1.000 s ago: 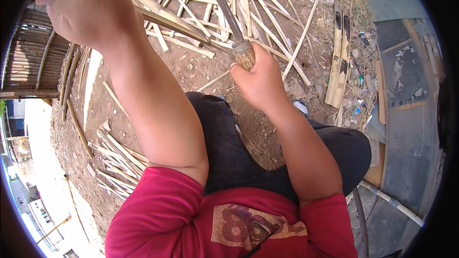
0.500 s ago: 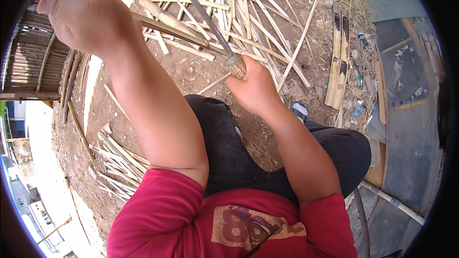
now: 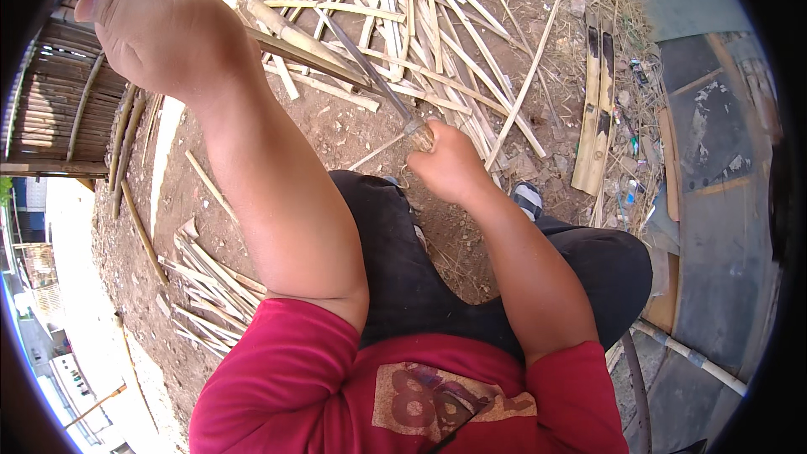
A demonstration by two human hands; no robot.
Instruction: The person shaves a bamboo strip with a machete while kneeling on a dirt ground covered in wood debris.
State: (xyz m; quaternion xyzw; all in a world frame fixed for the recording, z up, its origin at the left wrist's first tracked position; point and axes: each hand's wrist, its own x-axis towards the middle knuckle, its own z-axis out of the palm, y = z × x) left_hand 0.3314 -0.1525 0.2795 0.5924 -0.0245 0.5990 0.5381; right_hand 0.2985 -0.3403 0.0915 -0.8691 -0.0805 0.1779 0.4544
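Observation:
My right hand [image 3: 451, 166] is closed round the wooden handle [image 3: 420, 135] of a long knife, in front of my knees. Its dark narrow blade [image 3: 370, 71] points away and to the left. High at the left, my left hand [image 3: 168, 38] is raised with its fingers curled over, partly hidden behind the palm. A split bamboo strip [image 3: 315, 57] comes out from behind that wrist and runs right, toward the blade. My left hand appears to grip this strip, though its held end is hidden. The strip's right end lies close to the blade; whether they touch is unclear.
A heap of bamboo strips [image 3: 420, 13] covers the ground ahead, with a thicker bamboo pole [image 3: 290, 28] beside it. More strips [image 3: 210, 294] lie at the left. Two scorched bamboo halves [image 3: 594, 109] and dark panels [image 3: 714, 202] are at the right. A slatted bamboo wall [image 3: 59, 92] stands far left.
The knife blade has swung down and its tip has come nearer, while my right hand shifted slightly right and nearer. My left hand and the bamboo strip moved a little to the right.

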